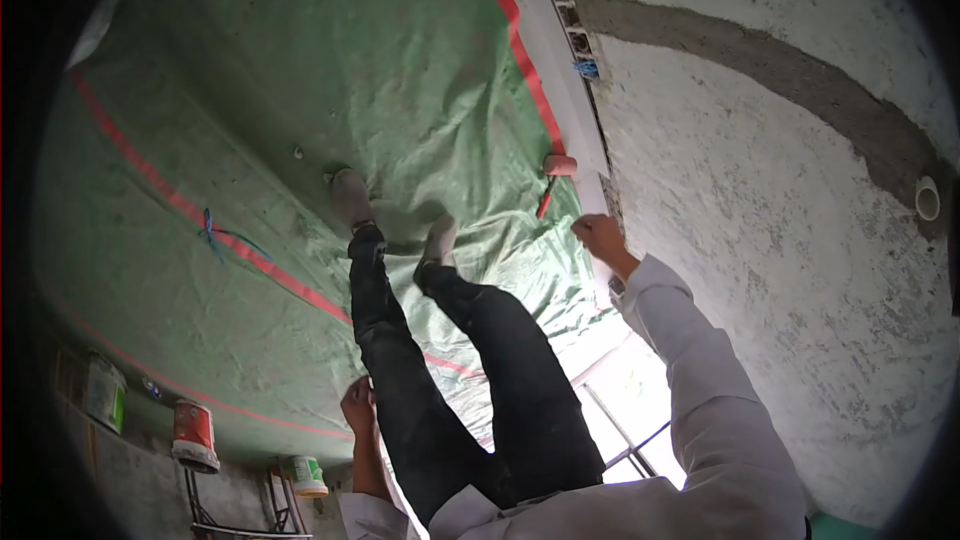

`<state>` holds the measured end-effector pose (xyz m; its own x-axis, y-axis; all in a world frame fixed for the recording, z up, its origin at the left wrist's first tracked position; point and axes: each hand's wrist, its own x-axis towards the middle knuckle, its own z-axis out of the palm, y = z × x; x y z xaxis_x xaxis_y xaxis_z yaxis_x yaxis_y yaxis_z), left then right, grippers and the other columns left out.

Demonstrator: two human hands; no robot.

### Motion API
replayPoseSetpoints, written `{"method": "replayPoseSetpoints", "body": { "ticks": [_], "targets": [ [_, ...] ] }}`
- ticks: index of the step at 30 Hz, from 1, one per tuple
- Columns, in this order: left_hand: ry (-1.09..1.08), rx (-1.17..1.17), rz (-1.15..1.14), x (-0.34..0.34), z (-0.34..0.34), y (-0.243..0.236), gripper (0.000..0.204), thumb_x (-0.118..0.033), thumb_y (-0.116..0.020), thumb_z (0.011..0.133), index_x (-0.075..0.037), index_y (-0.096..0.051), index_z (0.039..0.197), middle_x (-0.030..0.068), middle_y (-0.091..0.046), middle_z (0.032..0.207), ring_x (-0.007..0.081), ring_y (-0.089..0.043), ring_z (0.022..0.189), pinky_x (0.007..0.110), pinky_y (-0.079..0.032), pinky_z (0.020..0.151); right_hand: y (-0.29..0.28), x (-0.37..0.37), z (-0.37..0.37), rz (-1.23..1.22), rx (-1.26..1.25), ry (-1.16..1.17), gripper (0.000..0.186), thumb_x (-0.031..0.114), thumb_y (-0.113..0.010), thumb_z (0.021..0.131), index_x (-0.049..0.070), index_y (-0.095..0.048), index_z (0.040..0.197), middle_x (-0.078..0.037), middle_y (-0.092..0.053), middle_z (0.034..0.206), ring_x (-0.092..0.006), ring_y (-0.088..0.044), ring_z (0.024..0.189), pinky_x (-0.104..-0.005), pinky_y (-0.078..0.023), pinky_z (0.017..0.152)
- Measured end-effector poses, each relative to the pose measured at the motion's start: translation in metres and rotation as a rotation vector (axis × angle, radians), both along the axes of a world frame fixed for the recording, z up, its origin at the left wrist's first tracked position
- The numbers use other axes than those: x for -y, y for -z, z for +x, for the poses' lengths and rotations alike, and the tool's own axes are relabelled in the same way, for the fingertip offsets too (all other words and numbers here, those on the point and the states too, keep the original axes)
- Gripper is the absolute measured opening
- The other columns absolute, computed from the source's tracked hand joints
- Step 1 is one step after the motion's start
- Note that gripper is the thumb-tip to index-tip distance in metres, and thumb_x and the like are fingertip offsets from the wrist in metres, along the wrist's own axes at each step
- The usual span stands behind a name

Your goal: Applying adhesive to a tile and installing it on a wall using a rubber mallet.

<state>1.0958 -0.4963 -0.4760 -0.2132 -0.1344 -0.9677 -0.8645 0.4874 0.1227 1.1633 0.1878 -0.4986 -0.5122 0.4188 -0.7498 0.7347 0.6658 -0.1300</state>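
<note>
My right hand (600, 234) is raised beside the wall, fingers curled together; whatever they might hold is too small to make out. Just beyond it a paint roller (560, 166) with a red handle lies on the green floor sheet (420, 60). My left hand (358, 404) hangs low beside my dark-trousered left leg (400, 370), its fingers curled and partly hidden, their contents unclear. Both my shoes (350, 198) stand on the sheet, which is wrinkled and marked with red stripes (180, 205). A blue tie (210, 235) lies across one stripe.
A plastered wall (720, 190) rises at the right, with a grey mortar band and a white pipe end (927, 198). Along the lower left stand several buckets (195, 425), with metal frames (245, 525) nearby. A bright gridded opening (625, 410) shows behind my legs.
</note>
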Motion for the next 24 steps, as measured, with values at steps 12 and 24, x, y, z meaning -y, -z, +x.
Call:
{"method": "replayPoseSetpoints", "body": {
  "ticks": [12,24],
  "targets": [
    [0.159,-0.267,-0.071,-0.190,-0.079,0.066,0.032,-0.023,-0.062,0.108,0.003,-0.069,0.125,0.0116,-0.074,0.109,0.0206,-0.069,0.099,0.034,-0.054,0.092,0.226,-0.157,-0.003,0.501,0.080,-0.157,0.030,0.030,-0.051,0.107,0.008,-0.068,0.097,-0.021,-0.073,0.087,-0.0442,-0.073,0.083,-0.0582,-0.056,0.073],
    [0.145,-0.157,-0.211,-0.276,-0.075,0.089,0.031,-0.017,-0.063,0.108,0.005,-0.067,0.129,0.0135,-0.075,0.113,0.0196,-0.070,0.104,0.032,-0.054,0.095,0.377,-0.273,-0.032,0.810,0.029,-0.449,0.024,0.026,-0.059,0.106,0.009,-0.067,0.090,-0.017,-0.074,0.075,-0.0369,-0.076,0.069,-0.0496,-0.061,0.059]
  ]
}}
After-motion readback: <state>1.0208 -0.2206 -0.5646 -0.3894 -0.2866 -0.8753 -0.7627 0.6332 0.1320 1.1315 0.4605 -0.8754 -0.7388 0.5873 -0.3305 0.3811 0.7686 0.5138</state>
